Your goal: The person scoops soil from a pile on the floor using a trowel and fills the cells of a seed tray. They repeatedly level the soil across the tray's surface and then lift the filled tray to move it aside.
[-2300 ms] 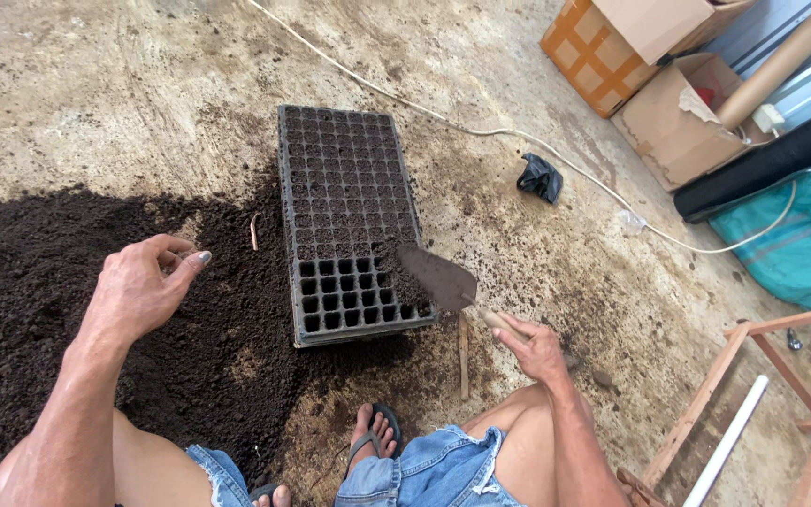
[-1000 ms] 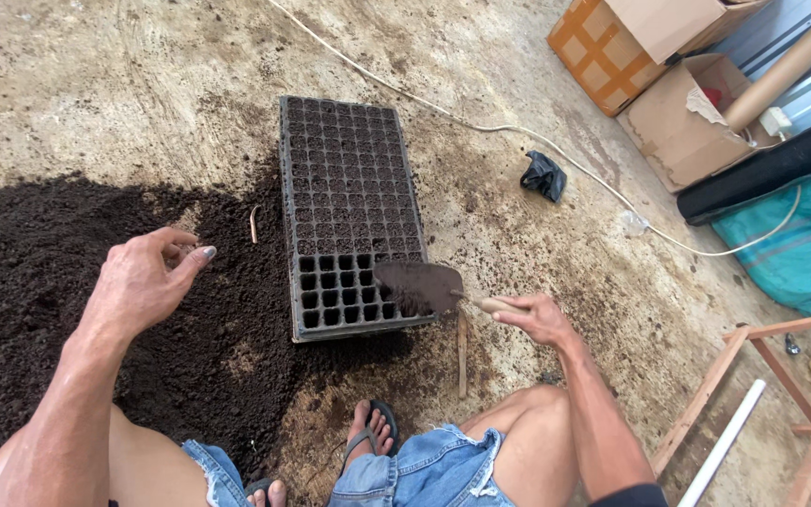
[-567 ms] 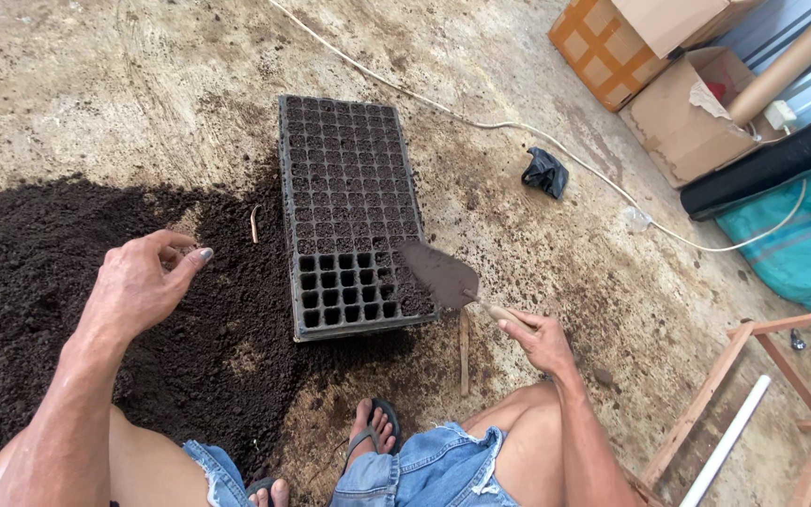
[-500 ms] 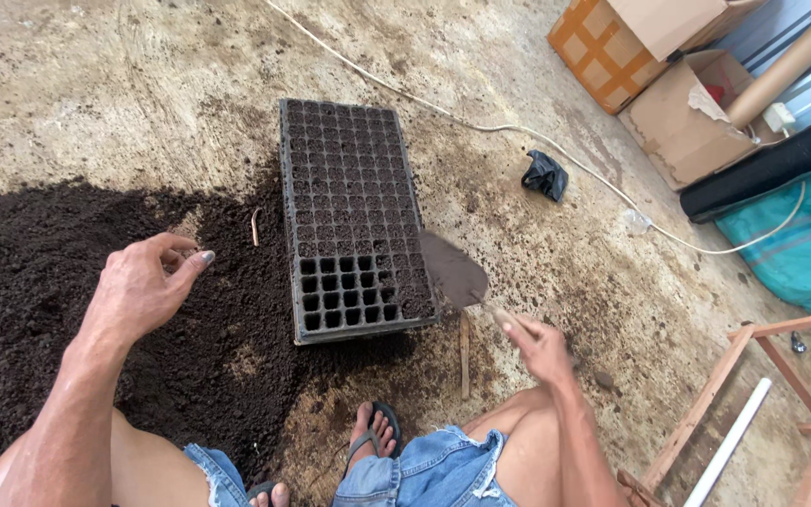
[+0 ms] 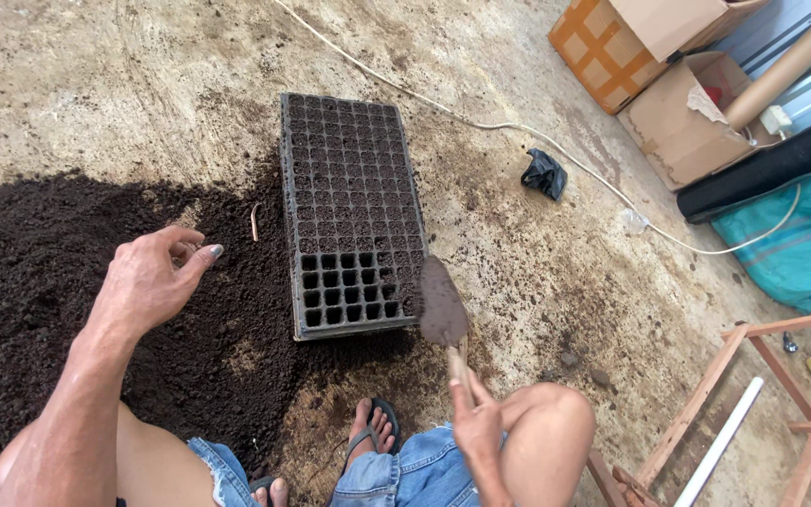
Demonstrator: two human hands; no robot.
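tray [image 5: 349, 178] lies flat on the concrete floor [image 5: 96, 84], its near end just beside my trowel [image 5: 443, 302]. my right hand [image 5: 474, 424] is wrapped round the trowel's handle, blade resting by the tray's near right corner. left hand [image 5: 150, 280] hovers over the soil pile [image 5: 30, 272], fingers loosely curled, gripping nothing i can make out. most cells look packed with soil; i count a patch of empty ones at the near left end, so i'd judge the filling mostly done, that corner left. boxes [image 5: 668, 75] and a cord [image 5: 481, 122] sit well apart.
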